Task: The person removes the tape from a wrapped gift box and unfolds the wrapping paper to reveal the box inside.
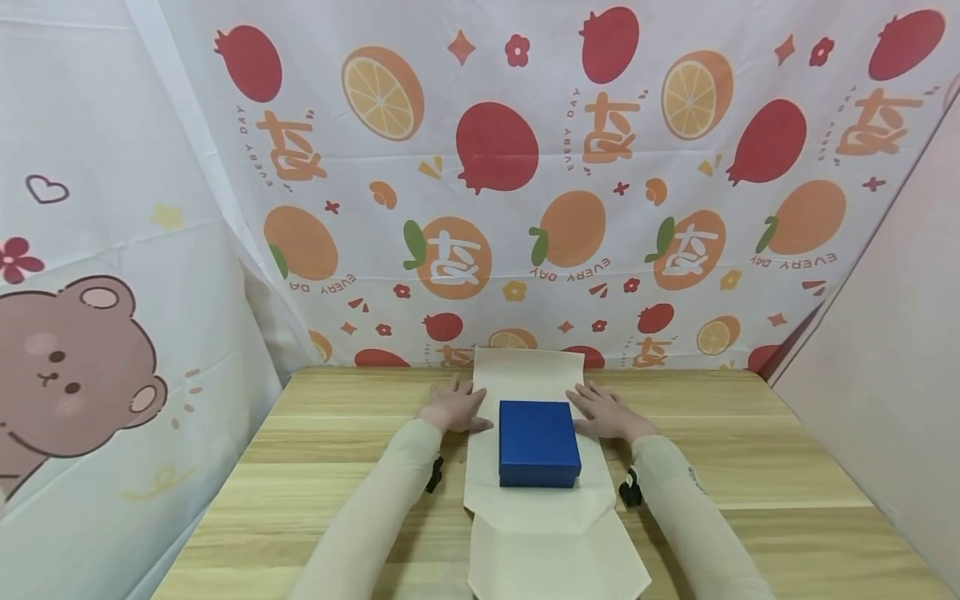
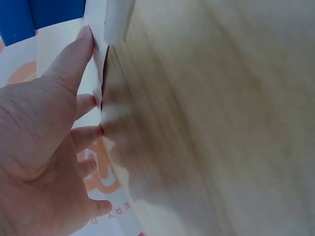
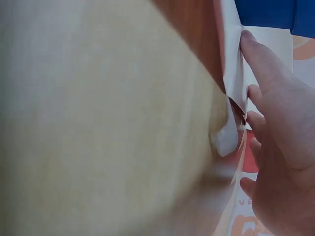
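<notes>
A blue lidded box (image 1: 537,442) sits on a long cream sheet of paper (image 1: 540,521) with creases and an angled flap at the near end. My left hand (image 1: 454,406) rests at the sheet's left edge with fingers spread. In the left wrist view, the thumb (image 2: 74,56) of that hand lies along the paper's edge near the box. On the opposite side, my right hand (image 1: 606,412) touches the sheet's right edge, its fingers spread too. The right wrist view shows this hand's thumb (image 3: 263,59) against the raised paper edge, below the blue box (image 3: 268,14).
Light wood table (image 1: 337,483) extends to both sides. A fruit-print curtain (image 1: 525,208) hangs right behind the table's far edge, where the paper's far end rises against it. A bear-print curtain (image 1: 82,375) hangs at the left, and a pale wall (image 1: 885,333) stands at the right.
</notes>
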`<action>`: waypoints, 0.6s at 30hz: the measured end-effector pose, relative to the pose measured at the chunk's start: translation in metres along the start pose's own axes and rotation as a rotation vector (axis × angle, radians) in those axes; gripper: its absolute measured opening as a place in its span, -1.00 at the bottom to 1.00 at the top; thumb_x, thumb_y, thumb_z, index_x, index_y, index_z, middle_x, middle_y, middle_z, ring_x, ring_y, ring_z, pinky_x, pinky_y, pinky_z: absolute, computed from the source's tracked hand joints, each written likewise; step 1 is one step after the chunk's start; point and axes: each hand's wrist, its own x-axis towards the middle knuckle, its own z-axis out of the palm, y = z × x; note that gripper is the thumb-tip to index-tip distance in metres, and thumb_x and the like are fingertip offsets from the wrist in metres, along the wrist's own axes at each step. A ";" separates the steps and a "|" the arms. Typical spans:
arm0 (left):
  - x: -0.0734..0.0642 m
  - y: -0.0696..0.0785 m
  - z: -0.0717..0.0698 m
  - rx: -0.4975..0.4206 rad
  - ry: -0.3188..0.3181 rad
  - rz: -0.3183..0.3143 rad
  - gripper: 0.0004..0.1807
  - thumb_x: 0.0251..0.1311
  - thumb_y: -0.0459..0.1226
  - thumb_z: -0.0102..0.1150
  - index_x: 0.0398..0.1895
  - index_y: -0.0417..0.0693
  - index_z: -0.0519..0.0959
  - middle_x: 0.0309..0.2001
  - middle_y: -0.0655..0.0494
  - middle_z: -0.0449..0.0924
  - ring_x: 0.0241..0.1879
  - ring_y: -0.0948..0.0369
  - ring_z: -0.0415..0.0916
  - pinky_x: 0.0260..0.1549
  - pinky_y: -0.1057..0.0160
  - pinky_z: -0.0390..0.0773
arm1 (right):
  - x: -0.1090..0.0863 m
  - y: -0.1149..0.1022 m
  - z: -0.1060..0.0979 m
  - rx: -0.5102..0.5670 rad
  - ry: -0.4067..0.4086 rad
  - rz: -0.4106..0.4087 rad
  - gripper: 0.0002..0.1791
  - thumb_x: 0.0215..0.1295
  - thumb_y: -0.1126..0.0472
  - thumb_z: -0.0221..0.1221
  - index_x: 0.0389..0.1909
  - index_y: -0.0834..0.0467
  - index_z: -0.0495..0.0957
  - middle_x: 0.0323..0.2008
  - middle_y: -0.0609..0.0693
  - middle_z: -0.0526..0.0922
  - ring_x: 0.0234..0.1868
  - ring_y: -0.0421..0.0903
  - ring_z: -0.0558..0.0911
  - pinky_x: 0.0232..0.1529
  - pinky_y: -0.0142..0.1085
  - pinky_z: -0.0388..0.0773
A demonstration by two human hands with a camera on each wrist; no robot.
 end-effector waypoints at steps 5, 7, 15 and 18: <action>-0.001 0.000 0.000 0.007 -0.007 -0.019 -0.15 0.23 0.28 0.04 0.51 0.17 0.15 0.52 -0.06 0.08 0.54 -0.19 -0.20 0.37 -0.42 -0.07 | -0.003 -0.001 -0.004 -0.001 -0.021 -0.013 -0.22 0.42 -0.15 0.02 0.54 0.04 0.01 0.55 0.16 0.00 0.55 0.29 -0.13 0.42 0.36 -0.13; -0.001 0.000 -0.001 0.005 -0.007 -0.025 -0.15 0.22 0.28 0.04 0.51 0.17 0.15 0.52 -0.06 0.08 0.54 -0.20 -0.21 0.37 -0.42 -0.08 | -0.004 -0.001 -0.005 -0.005 -0.026 -0.017 -0.22 0.42 -0.16 0.01 0.54 0.03 0.00 0.55 0.16 -0.01 0.55 0.30 -0.13 0.42 0.36 -0.13; -0.001 -0.001 0.001 -0.003 -0.003 -0.032 -0.15 0.22 0.28 0.04 0.51 0.18 0.15 0.52 -0.09 0.07 0.54 -0.22 -0.20 0.36 -0.43 -0.08 | -0.002 0.003 -0.005 -0.003 -0.046 0.003 -0.17 0.38 -0.22 0.04 0.54 0.01 -0.01 0.55 0.17 -0.01 0.55 0.31 -0.14 0.43 0.35 -0.16; -0.002 -0.001 0.002 -0.001 -0.002 -0.035 -0.15 0.21 0.29 0.04 0.50 0.19 0.15 0.52 -0.09 0.08 0.53 -0.22 -0.18 0.36 -0.43 -0.06 | -0.003 0.004 -0.008 0.005 -0.053 0.036 -0.11 0.33 -0.27 0.06 0.54 0.00 -0.02 0.55 0.17 -0.03 0.55 0.30 -0.16 0.44 0.34 -0.17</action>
